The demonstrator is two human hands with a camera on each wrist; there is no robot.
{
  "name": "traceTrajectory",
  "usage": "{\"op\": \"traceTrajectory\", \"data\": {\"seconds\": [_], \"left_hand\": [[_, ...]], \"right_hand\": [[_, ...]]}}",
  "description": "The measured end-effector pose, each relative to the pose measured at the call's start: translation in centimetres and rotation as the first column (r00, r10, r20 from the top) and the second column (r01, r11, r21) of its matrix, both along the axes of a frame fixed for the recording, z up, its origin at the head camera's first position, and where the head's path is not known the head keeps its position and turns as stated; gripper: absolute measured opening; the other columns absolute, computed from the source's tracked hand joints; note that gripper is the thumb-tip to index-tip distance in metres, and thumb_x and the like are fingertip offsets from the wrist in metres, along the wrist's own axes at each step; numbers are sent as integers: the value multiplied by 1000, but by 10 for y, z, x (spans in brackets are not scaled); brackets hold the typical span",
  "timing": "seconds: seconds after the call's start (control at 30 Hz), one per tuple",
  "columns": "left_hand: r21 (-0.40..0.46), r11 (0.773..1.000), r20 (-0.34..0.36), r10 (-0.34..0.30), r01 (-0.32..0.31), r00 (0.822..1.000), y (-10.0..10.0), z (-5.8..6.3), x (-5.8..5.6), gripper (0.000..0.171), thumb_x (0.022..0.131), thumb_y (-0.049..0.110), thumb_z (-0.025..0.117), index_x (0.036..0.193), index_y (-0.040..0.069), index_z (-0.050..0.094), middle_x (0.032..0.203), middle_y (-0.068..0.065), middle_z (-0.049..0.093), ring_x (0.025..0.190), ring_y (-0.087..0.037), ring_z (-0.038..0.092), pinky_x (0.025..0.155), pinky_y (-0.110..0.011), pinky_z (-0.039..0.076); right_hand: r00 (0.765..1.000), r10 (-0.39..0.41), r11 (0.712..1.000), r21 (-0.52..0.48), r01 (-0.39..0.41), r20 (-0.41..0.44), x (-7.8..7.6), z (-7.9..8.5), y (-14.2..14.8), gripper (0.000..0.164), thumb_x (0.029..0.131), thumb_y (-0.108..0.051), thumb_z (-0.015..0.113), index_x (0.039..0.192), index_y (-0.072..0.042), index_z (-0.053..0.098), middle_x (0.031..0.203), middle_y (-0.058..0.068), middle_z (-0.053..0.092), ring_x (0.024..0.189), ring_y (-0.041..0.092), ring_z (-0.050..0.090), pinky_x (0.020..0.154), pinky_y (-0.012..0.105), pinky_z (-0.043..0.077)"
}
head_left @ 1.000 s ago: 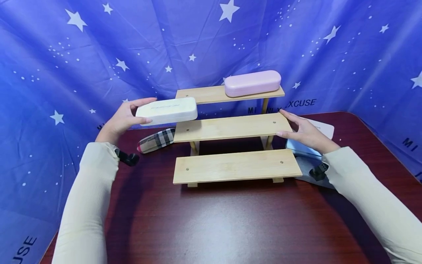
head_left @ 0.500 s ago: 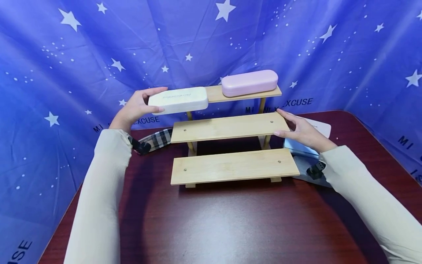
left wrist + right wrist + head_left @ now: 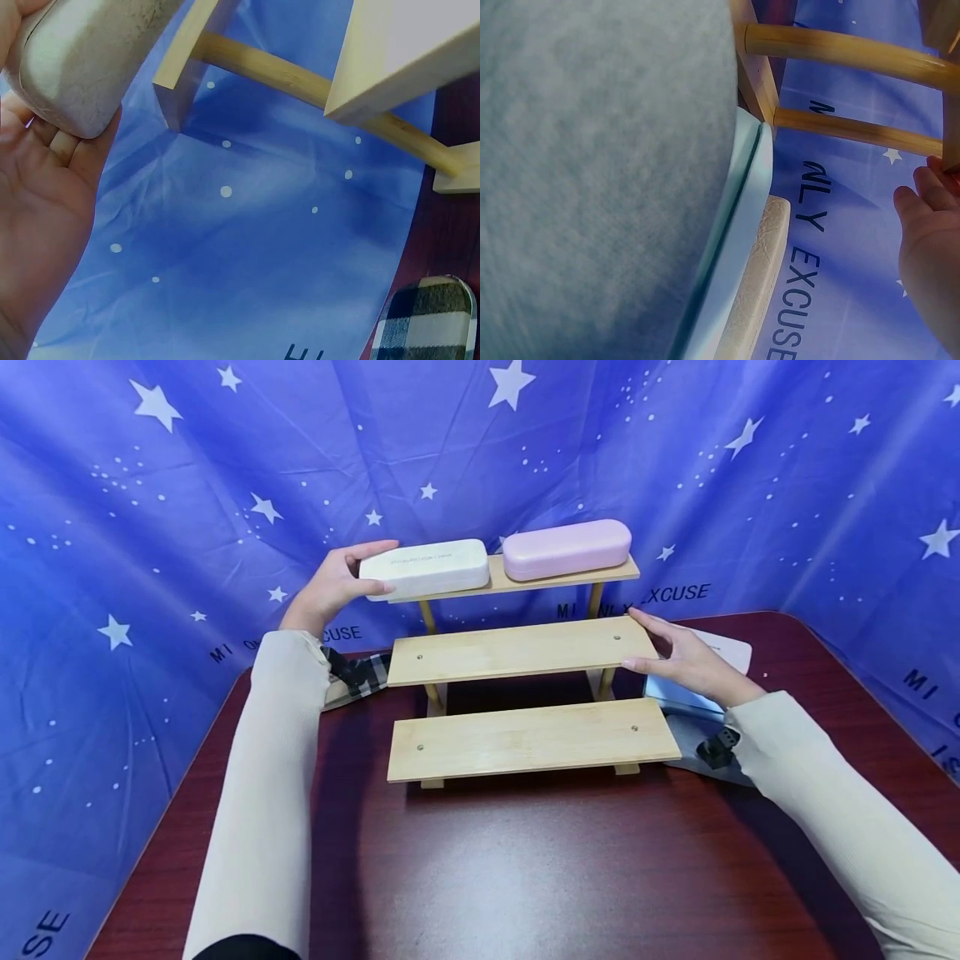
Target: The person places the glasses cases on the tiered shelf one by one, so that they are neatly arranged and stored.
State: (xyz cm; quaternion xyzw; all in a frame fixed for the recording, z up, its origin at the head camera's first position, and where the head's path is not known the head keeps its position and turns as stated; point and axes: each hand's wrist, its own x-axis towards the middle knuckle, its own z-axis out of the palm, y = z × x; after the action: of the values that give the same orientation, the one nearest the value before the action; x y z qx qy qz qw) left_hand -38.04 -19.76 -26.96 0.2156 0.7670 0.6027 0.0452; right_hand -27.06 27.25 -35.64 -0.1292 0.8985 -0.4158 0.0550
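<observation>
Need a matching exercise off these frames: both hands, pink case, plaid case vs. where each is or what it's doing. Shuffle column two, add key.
Column one
1. Left hand
2. Pink case
3. Plaid case
4. Right hand

Column two
A. On the table, left of the wooden rack
B. Gripping the right end of the middle shelf
C. Holding a white case at the left end of the top shelf
D. On the right part of the top shelf

Pairs: 1-C, 2-D, 3-A, 4-B

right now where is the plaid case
In the head view, the plaid case lies on the table, left of the wooden rack, partly behind a wrist camera.
</observation>
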Motion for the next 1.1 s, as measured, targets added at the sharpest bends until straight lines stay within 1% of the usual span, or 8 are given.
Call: {"op": "traceTrajectory", "data": {"seconds": [0.17, 0.33, 0.5, 0.63, 0.77, 1.1], "left_hand": [[16, 1000, 23, 0, 0, 1000, 7, -2, -9, 63, 75, -9, 67, 135, 1, 49, 107, 2, 66, 95, -12, 59, 80, -20, 48], [64, 998, 41, -15, 13, 999, 14, -6, -17, 63, 76, -12, 65, 136, 0, 49, 104, 3, 67, 94, -12, 59, 81, -20, 47], [105, 994, 65, -27, 21, 998, 18, -10, -22, 63, 75, -14, 64, 135, -1, 49, 102, 3, 67, 93, -12, 59, 79, -20, 48], [130, 991, 76, -39, 29, 996, 19, -14, -25, 63, 75, -16, 62, 135, -1, 49, 102, 2, 67, 93, -12, 59, 78, -20, 48], [149, 988, 84, -46, 33, 995, 19, -16, -26, 62, 75, -18, 60, 135, -2, 49, 101, 2, 67, 93, -12, 58, 78, -20, 48], [148, 987, 103, -76, 61, 992, 21, -13, -25, 64, 75, -16, 60, 136, -4, 46, 103, 1, 66, 94, -11, 57, 79, -20, 47]], "right_hand": [[1000, 2, 1000, 6, -2, -17, -2, -2, 1, 86, 86, -37, 68, 152, -24, 14, 157, 6, 14, 143, 29, 14, 110, 56, 21], [1000, 1, 1000, 13, 0, -14, -2, -2, 2, 86, 86, -36, 68, 152, -24, 15, 157, 6, 14, 143, 29, 12, 110, 58, 18], [1000, 5, 1000, 14, -4, -25, -2, -3, 3, 86, 86, -33, 68, 152, -22, 15, 157, 6, 14, 143, 28, 11, 110, 58, 17], [1000, 8, 1000, 2, -8, -30, -2, -3, 2, 85, 86, -33, 68, 152, -20, 16, 157, 8, 15, 143, 28, 13, 111, 56, 19], [1000, 7, 1000, -2, -7, -26, -2, -2, 0, 85, 86, -33, 68, 152, -20, 16, 157, 8, 15, 142, 29, 15, 110, 55, 22], [1000, 3, 1000, -5, -3, -16, -1, -1, 0, 85, 86, -32, 68, 152, -22, 15, 157, 6, 15, 143, 27, 15, 111, 54, 21]]}}
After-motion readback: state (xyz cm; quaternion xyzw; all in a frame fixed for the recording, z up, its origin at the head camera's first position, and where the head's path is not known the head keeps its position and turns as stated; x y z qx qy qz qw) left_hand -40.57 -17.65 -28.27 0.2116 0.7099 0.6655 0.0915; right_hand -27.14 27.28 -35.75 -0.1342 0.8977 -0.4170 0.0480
